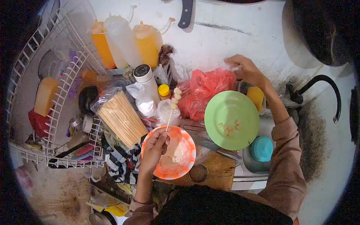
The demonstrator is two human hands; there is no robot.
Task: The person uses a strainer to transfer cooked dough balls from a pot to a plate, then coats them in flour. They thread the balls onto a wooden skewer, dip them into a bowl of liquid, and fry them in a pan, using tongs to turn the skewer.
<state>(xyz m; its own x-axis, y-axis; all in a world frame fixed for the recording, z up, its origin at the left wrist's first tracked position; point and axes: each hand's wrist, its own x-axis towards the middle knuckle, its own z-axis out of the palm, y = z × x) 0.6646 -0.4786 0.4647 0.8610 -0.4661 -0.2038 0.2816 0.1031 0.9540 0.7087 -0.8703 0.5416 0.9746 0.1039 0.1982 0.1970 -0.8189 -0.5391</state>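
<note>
Green plate [225,108] right of orange plate [185,157].

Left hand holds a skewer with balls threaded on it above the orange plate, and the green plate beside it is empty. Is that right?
Not quite. The head view shows the green plate is not empty: a few pale pieces lie on it. The rest holds: the left hand holds the skewer with balls threaded on it above the orange plate.

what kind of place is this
Likely a small home or street-food kitchen counter by a sink: sauce squeeze bottles, a bag of bamboo skewers, a dish rack and a tap.
</note>
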